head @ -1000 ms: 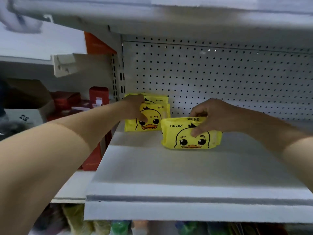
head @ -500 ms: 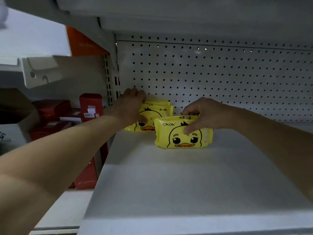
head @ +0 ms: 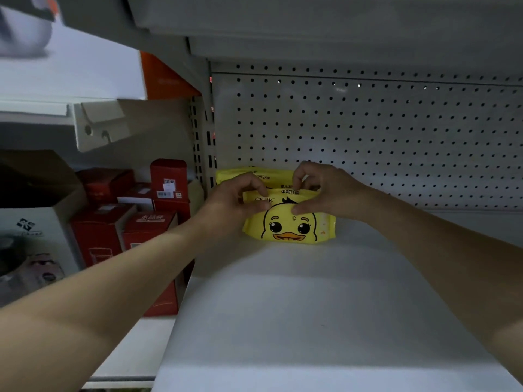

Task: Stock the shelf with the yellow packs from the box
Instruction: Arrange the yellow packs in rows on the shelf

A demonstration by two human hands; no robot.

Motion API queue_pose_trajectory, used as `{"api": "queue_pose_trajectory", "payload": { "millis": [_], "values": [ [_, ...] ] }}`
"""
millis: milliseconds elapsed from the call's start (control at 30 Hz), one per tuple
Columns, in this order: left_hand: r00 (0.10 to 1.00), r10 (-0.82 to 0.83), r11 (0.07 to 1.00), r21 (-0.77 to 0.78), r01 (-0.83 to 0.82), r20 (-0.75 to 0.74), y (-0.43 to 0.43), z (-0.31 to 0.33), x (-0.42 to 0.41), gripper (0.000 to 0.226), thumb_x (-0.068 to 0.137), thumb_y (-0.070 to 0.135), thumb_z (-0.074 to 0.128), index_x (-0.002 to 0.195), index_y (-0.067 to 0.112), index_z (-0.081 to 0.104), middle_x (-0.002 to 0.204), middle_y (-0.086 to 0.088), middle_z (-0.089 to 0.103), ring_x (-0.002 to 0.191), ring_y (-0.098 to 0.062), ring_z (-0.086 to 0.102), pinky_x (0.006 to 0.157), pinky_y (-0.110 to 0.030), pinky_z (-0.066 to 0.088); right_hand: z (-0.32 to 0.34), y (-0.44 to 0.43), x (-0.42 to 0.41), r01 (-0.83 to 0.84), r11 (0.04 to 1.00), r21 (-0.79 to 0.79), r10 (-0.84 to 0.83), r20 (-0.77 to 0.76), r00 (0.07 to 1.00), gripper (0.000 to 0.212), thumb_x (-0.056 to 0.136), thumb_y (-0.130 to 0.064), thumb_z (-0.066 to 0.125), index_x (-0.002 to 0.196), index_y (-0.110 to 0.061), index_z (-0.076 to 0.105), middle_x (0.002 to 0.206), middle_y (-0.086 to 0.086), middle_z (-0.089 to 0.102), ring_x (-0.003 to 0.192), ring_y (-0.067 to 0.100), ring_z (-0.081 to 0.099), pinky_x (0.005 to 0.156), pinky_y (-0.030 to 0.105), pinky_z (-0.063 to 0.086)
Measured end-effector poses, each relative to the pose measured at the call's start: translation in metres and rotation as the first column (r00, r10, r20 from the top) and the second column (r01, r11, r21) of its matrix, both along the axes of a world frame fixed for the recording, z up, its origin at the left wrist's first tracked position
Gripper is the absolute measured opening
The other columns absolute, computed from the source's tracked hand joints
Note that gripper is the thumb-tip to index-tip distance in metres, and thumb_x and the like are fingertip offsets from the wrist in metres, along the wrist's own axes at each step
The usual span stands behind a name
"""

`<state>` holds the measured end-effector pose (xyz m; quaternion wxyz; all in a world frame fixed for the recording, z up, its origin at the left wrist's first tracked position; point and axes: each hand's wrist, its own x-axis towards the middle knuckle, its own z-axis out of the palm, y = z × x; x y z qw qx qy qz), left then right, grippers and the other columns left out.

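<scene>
Status: early in the stocking job. Front duck pack [head: 291,224] stands upright on the shelf [head: 311,306], at the 11 o'clock back corner, near the pegboard [head: 368,137]. Left hand [head: 229,210] and right hand [head: 325,193] are close together, both pinching its top edge, thumbs on the printed face. Rear yellow packs [head: 235,174] sit right behind it, offset toward 10 o'clock. At least one, maybe two; can't count past the hands. Done: a short row started in that corner. Left: release this pack, then fill the rest of the shelf, which runs bare from 12 round to 6 o'clock. Supply box isn't identifiable in view, so remaining pack count is unknown. Red cartons [head: 152,236] at 9 o'clock are on the neighbouring bay, not ours.
</scene>
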<state>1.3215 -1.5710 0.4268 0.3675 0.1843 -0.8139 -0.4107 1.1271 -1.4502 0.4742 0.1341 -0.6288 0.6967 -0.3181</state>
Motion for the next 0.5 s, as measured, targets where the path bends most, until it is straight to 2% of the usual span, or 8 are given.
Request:
{"api": "queue_pose_trajectory", "payload": {
  "millis": [67, 167, 300, 433, 500],
  "values": [
    [1.0, 0.021, 1.0, -0.01, -0.02, 0.011, -0.002, 0.001, 0.002, 0.021, 0.079, 0.011, 0.078, 0.089, 0.022, 0.064, 0.09, 0.02, 0.062, 0.08, 0.007, 0.056, 0.073, -0.018, 0.046, -0.001, 0.005, -0.012, 0.014, 1.0, -0.009, -0.014, 0.022, 1.0, 0.038, 0.066, -0.021, 0.091, 0.086, -0.033, 0.061, 0.096, -0.005, 0.073, 0.095, 0.012, 0.068, 0.084, 0.031, 0.053],
    [1.0, 0.02, 1.0, 0.006, -0.02, 0.016, -0.003, 0.002, 0.003, 0.029, 0.077, 0.003, 0.078, 0.091, 0.023, 0.062, 0.094, 0.014, 0.062, 0.081, 0.011, 0.056, 0.076, -0.018, 0.048, -0.004, 0.012, -0.024, 0.038, 0.999, 0.014, -0.039, 0.081, 0.996, 0.04, 0.066, -0.014, 0.091, 0.094, -0.028, 0.065, 0.104, -0.001, 0.072, 0.103, 0.014, 0.067, 0.093, 0.036, 0.054],
    [0.994, 0.068, 0.998, -0.01, -0.067, 0.081, -0.005, 0.008, 0.005, 0.024, 0.078, 0.01, 0.079, 0.094, 0.021, 0.066, 0.093, 0.02, 0.06, 0.08, 0.016, 0.054, 0.073, -0.012, 0.043, -0.008, 0.01, -0.023, 0.043, 0.999, 0.02, -0.044, 0.089, 0.995, 0.041, 0.066, -0.013, 0.09, 0.098, -0.026, 0.067, 0.104, -0.002, 0.072, 0.101, 0.016, 0.068, 0.095, 0.044, 0.054],
    [0.981, 0.115, 0.993, -0.022, -0.113, 0.159, -0.007, 0.012, 0.007, 0.021, 0.078, 0.019, 0.08, 0.097, 0.019, 0.069, 0.095, 0.024, 0.06, 0.089, 0.014, 0.051, 0.077, -0.008, 0.041, -0.009, 0.003, -0.012, 0.032, 0.999, -0.008, -0.031, 0.091, 0.995, 0.035, 0.068, -0.012, 0.089, 0.092, -0.03, 0.071, 0.103, -0.003, 0.072, 0.101, 0.012, 0.067, 0.095, 0.035, 0.053],
    [0.967, 0.144, 0.99, -0.04, -0.139, 0.21, -0.01, 0.015, 0.01, 0.019, 0.077, 0.021, 0.081, 0.092, 0.016, 0.07, 0.093, 0.018, 0.064, 0.09, 0.009, 0.055, 0.074, -0.006, 0.04, -0.009, 0.001, -0.007, 0.047, 0.999, -0.017, -0.045, 0.089, 0.995, 0.027, 0.069, -0.015, 0.089, 0.087, -0.027, 0.073, 0.093, -0.009, 0.072, 0.088, -0.002, 0.065, 0.083, 0.025, 0.052]
  ]
}}
